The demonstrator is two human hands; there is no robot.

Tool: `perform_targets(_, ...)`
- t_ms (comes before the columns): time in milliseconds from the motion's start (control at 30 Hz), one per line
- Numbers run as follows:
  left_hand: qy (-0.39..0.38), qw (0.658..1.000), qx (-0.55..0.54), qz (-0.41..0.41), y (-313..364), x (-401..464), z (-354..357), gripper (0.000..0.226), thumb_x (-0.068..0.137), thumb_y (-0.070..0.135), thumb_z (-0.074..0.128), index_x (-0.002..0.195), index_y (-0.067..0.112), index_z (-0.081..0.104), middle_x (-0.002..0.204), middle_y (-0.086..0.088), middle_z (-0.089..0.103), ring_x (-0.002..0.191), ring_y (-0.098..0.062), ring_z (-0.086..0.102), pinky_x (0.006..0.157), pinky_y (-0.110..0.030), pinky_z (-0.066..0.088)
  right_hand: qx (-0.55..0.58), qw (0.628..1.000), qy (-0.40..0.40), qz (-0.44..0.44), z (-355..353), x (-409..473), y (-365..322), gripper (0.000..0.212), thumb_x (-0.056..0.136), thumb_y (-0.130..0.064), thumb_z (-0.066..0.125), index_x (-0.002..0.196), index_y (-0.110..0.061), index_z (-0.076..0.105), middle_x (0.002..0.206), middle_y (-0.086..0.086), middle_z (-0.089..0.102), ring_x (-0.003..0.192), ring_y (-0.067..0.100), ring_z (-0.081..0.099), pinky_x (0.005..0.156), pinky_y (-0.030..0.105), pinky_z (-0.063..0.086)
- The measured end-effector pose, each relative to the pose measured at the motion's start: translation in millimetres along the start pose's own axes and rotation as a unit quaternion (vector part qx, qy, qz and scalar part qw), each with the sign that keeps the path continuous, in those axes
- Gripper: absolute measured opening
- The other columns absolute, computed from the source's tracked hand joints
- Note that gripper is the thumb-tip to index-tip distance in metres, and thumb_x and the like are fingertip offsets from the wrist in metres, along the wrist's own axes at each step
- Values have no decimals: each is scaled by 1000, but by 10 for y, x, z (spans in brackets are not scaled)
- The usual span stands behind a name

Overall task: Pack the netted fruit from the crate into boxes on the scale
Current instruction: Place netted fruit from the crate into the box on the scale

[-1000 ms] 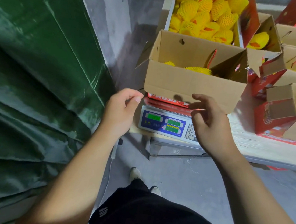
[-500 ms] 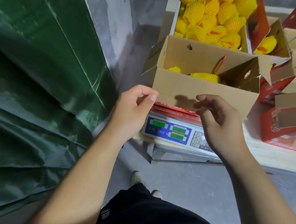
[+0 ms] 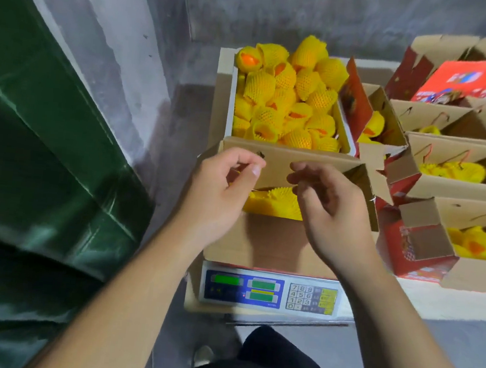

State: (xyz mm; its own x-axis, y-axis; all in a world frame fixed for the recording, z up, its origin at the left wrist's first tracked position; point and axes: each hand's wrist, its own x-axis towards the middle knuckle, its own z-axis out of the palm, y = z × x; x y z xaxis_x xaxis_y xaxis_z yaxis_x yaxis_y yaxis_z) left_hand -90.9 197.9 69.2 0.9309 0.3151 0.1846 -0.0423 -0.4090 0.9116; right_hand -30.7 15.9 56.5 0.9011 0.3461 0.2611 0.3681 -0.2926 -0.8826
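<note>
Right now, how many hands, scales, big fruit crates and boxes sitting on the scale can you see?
2 hands: left hand, right hand
1 scale
1 fruit crate
1 box on the scale
Total: 5

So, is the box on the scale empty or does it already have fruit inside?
Not empty. The box on the scale is open and yellow netted fruit lies inside, between the hands.
</note>
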Motion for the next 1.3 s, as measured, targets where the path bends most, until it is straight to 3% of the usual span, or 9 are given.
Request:
perform_targets(200, -39, 997, 64, 5, -121, 982, 243, 14, 105, 27, 60, 112, 31, 71, 106, 17, 69, 98, 4, 64, 78, -12, 53, -64, 998, -6, -14, -386, 1026, 168, 26, 101, -11, 56, 122, -17, 68, 107, -3, 74, 97, 8, 70, 86, 36, 57)
perform_targets(300, -95, 980, 174, -32, -288, 1642, 453, 24, 102, 30, 63, 125, 26, 65, 124, 0, 62, 116, -17, 64, 101, -40, 53, -206, 975, -82, 27, -591, 1746, 588, 31, 99, -18, 59, 129, -18, 64, 114, 2, 71, 99, 23, 69, 89, 46, 56)
perform_targets(467, -280, 843, 413, -201, -609, 2284, 845, 84, 97, 58, 61, 165, 27, 20, 170, -12, 15, 150, -43, 32, 118, -49, 37, -433, 846, -285, 124, -506, 2547, 1478, 57, 98, -32, 61, 150, -16, 42, 139, 18, 56, 122, 38, 59, 98, 41, 47)
perform_targets(600, -373, 757, 464, -270, -806, 2549, 971, 98, 91, 71, 60, 167, 29, 15, 173, -8, -3, 153, -44, 26, 119, -53, 36, -583, 757, -290, 47, -281, 2660, 2022, 68, 91, -55, 54, 142, -21, 24, 136, 14, 45, 124, 33, 51, 94, 44, 34)
perform_targets(733, -299, 806, 408, -306, -892, 2637, 954, 84, 91, 69, 61, 159, 28, 32, 165, -10, 14, 146, -42, 35, 115, -49, 38, -602, 755, -260, 36, -192, 2721, 2182, 92, 78, -68, 63, 138, -24, 9, 132, 13, 38, 121, 32, 51, 97, 46, 30)
perform_targets(933, -241, 779, 508, -278, -998, 2555, 1096, 81, 91, 48, 74, 153, 23, 28, 154, -17, 21, 135, -48, 46, 106, -48, 49, -614, 754, -233, 34, -111, 2731, 2298, 129, 81, -71, 64, 156, -23, -29, 161, 24, 0, 126, 37, 59, 111, 51, 17)
perform_targets(1033, -214, 799, 490, -275, -1037, 2549, 1068, 74, 87, 43, 77, 145, 25, 35, 148, -17, 28, 126, -45, 51, 98, -45, 52, -608, 750, -261, 31, -84, 2776, 2319, 110, 84, -70, 56, 158, -27, -13, 167, 25, -21, 136, 39, 52, 119, 52, 6)
perform_targets(1167, -158, 860, 399, -277, -1030, 2567, 980, 82, 70, 56, 76, 138, 27, 41, 137, -10, 43, 122, -36, 53, 91, -41, 51, -598, 758, -259, -4, -76, 2775, 2303, 80, 83, -65, 52, 146, -37, 13, 164, 20, 5, 132, 37, 55, 120, 53, 5)
perform_targets(1300, -43, 951, 152, -266, -824, 2533, 855, 74, 63, 51, 77, 125, 31, 42, 114, 0, 55, 105, -35, 65, 83, -49, 61, -617, 743, -259, -17, -99, 2790, 2286, 81, 83, -64, 61, 144, -35, 16, 160, 26, 12, 144, 35, 39, 120, 49, 12)
